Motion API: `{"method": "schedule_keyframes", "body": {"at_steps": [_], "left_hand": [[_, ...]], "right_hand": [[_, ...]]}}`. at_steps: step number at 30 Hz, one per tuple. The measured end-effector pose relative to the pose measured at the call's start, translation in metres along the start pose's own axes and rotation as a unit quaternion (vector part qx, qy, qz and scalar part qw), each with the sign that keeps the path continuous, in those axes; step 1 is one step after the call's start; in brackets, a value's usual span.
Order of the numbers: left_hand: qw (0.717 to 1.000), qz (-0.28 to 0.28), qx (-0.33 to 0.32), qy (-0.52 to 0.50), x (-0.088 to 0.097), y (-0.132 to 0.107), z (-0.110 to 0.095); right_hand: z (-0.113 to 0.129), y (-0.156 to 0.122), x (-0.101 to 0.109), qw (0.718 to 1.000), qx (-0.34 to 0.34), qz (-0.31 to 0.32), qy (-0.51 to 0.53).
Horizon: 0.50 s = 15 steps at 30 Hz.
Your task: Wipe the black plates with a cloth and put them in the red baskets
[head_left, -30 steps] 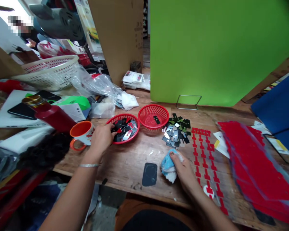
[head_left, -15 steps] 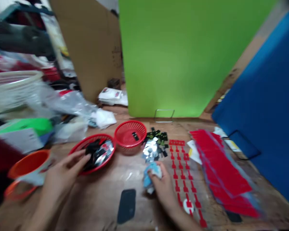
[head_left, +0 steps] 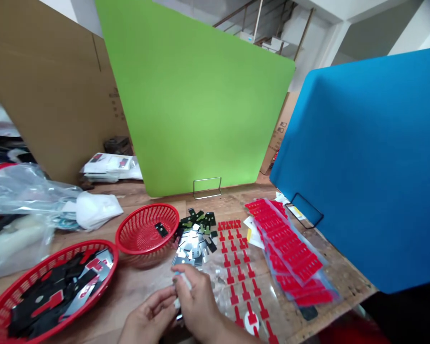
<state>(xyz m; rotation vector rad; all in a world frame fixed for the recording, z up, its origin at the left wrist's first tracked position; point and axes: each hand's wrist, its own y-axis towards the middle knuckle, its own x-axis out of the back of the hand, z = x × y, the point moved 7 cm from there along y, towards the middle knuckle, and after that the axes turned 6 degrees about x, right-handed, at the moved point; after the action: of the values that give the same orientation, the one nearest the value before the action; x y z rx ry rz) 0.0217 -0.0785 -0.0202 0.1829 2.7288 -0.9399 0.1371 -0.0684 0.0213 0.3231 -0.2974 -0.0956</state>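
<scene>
My right hand (head_left: 200,301) is closed round a small wad of blue and white cloth (head_left: 183,281), of which only a part shows. Fingers bent in a pinch, my left hand (head_left: 150,317) meets it near the front of the table. A small shiny edge (head_left: 179,317) shows between the hands; what the left fingers hold is mostly hidden. Just beyond the hands lies a pile of silver metal plates (head_left: 193,243), with dark plates (head_left: 200,218) behind it. To their right, red T-shaped stickers (head_left: 232,258) run in rows on a clear sheet.
A red basket (head_left: 112,253) of black and silver plates with red stickers stands at left. A second red basket (head_left: 146,246) holds one dark plate. Red sticker sheets (head_left: 290,248) lie at right. Green (head_left: 200,105) and blue (head_left: 358,167) boards stand behind.
My left hand has left the basket of plates and come over to my right hand. The view has swung right. The dark plate at the table's front no longer shows.
</scene>
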Motion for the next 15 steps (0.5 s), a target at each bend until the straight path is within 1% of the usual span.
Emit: {"method": "schedule_keyframes", "body": {"at_steps": [2, 4, 5, 6, 8, 9, 10, 12, 15], "left_hand": [[1.0, -0.015, -0.015, -0.005, -0.001, -0.004, -0.002], [0.998, -0.046, -0.044, -0.016, 0.002, -0.007, -0.006], [0.996, -0.059, -0.057, -0.021, 0.004, -0.008, -0.007], [0.995, -0.066, -0.067, -0.025, 0.006, -0.008, -0.008], [0.994, -0.065, -0.081, -0.031, 0.008, -0.008, -0.007], [0.994, -0.063, -0.087, -0.031, 0.008, -0.007, -0.006], [0.994, -0.061, -0.091, -0.029, 0.009, -0.007, -0.004], [0.993, -0.063, -0.095, -0.024, 0.009, -0.007, 0.0], [0.994, -0.064, -0.089, -0.019, 0.009, -0.009, 0.005]], "right_hand": [[-0.017, 0.0, 0.005, 0.995, -0.082, -0.046, 0.038], [-0.029, -0.004, 0.007, 0.982, -0.142, -0.083, 0.095], [-0.032, -0.006, 0.006, 0.975, -0.159, -0.084, 0.131], [-0.032, -0.008, 0.001, 0.97, -0.166, -0.062, 0.168], [-0.024, -0.013, -0.012, 0.962, -0.157, 0.04, 0.221], [-0.018, -0.015, -0.016, 0.959, -0.145, 0.08, 0.23], [-0.015, -0.017, -0.016, 0.958, -0.145, 0.096, 0.23], [-0.01, -0.019, -0.013, 0.963, -0.139, 0.101, 0.206], [-0.004, -0.017, -0.005, 0.986, -0.085, 0.094, 0.104]]}}
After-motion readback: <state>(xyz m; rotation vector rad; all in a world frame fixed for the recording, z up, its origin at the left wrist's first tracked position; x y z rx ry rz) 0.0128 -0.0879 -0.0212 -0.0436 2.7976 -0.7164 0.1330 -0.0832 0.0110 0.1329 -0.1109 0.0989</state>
